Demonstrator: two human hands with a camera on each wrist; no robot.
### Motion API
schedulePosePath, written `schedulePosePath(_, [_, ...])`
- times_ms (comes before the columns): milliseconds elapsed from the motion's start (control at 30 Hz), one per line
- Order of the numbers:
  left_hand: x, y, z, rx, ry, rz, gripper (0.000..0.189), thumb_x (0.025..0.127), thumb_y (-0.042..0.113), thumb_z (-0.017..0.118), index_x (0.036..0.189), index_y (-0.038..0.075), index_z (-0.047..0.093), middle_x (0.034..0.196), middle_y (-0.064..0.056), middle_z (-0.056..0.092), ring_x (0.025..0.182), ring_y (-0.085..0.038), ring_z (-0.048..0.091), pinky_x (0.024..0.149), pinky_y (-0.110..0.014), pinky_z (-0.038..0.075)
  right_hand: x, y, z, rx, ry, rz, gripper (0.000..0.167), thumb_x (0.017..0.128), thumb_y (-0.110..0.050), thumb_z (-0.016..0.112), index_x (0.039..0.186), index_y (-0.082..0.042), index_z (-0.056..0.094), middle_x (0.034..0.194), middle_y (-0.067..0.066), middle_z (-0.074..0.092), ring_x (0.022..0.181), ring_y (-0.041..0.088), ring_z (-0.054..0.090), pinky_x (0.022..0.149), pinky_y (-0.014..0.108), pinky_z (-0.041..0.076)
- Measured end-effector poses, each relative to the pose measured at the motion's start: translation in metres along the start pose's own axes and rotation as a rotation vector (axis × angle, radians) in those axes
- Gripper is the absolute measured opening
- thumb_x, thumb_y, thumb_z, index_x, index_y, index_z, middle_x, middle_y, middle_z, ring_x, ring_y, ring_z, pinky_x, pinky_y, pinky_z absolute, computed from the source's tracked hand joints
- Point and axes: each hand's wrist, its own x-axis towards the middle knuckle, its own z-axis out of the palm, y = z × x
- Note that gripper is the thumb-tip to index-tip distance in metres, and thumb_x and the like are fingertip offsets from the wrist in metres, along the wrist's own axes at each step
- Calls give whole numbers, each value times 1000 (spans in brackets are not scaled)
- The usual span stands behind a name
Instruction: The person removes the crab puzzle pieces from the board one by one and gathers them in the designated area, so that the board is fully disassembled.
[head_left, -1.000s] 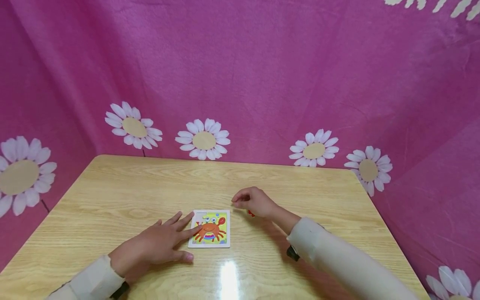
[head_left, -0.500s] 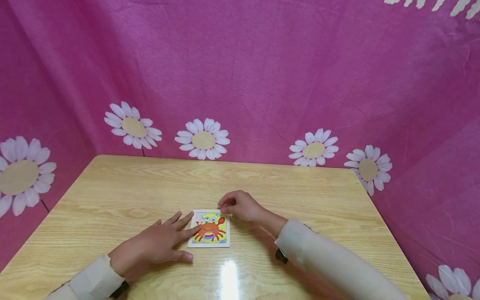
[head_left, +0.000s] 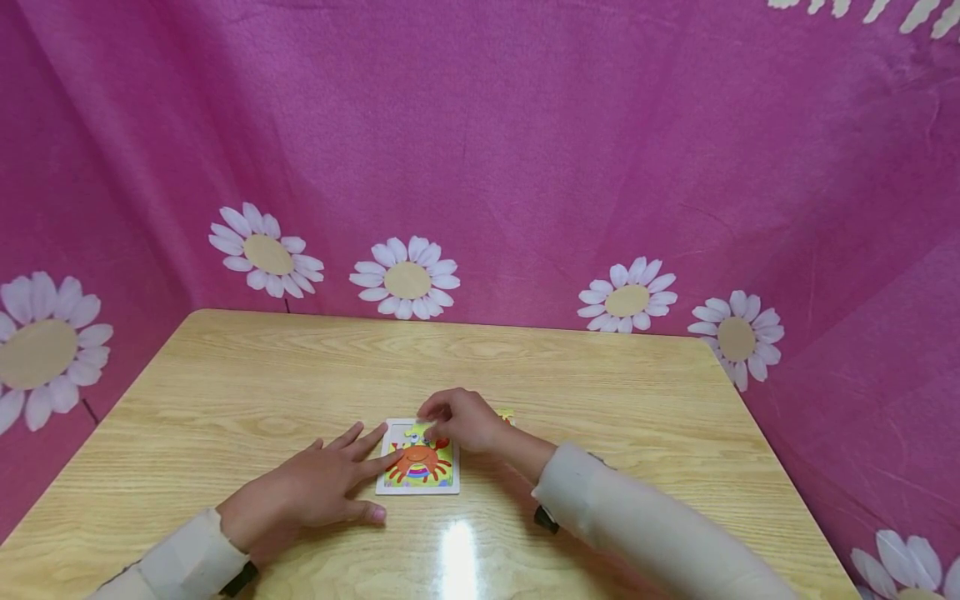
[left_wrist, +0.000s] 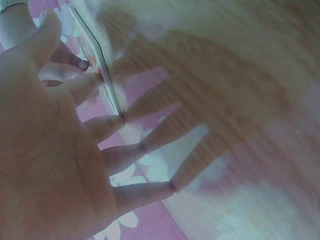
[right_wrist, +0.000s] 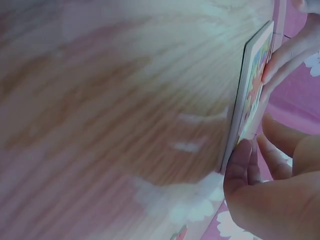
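Observation:
A small square crab puzzle [head_left: 418, 461] in a white frame lies flat on the table. Its upper left corner shows a bare grey patch. My left hand [head_left: 318, 483] has its fingers spread, with fingertips resting on the puzzle's left side. Over the puzzle's upper right part, my right hand [head_left: 465, 421] bends its fingers down with the fingertips at the picture. In the right wrist view those fingertips [right_wrist: 242, 150] touch the puzzle near its corner; whether a piece is between them is hidden. A loose yellow and orange puzzle piece [head_left: 507, 417] lies partly behind my right wrist.
The wooden table [head_left: 300, 367] reaches back to a pink cloth [head_left: 510, 167] printed with white flowers. That cloth also hangs on both sides. A bright reflection [head_left: 458, 558] shines on the tabletop in front of the puzzle.
My right hand has moved left from beside the puzzle to over its upper right part, uncovering the loose piece behind it. The left hand and the puzzle have stayed put.

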Motion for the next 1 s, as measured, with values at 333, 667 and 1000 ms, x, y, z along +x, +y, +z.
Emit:
schedulePosePath(333, [0, 0, 0, -6, 0, 10, 85, 87, 74, 60, 159, 34, 41, 172, -7, 18, 157, -42, 17, 109, -77, 27, 3, -3, 9, -125, -3, -15, 23, 84, -7, 85, 105, -8, 76, 99, 3, 66, 85, 13, 53, 82, 26, 46])
schedulePosePath(667, [0, -1, 1, -4, 14, 23, 85, 88, 74, 60, 159, 33, 41, 172, -8, 19, 156, -42, 18, 109, -78, 28, 7, -11, 11, -140, -34, 63, 22, 84, -4, 85, 99, -9, 70, 96, 1, 60, 90, 15, 52, 88, 30, 47])
schedulePosePath(1000, [0, -1, 1, 3, 14, 17, 84, 88, 74, 60, 160, 34, 40, 172, -7, 19, 157, -41, 16, 109, -78, 27, 8, -15, 11, -121, -51, 94, 25, 84, 0, 83, 99, -10, 67, 96, 1, 57, 92, 17, 51, 88, 32, 45])
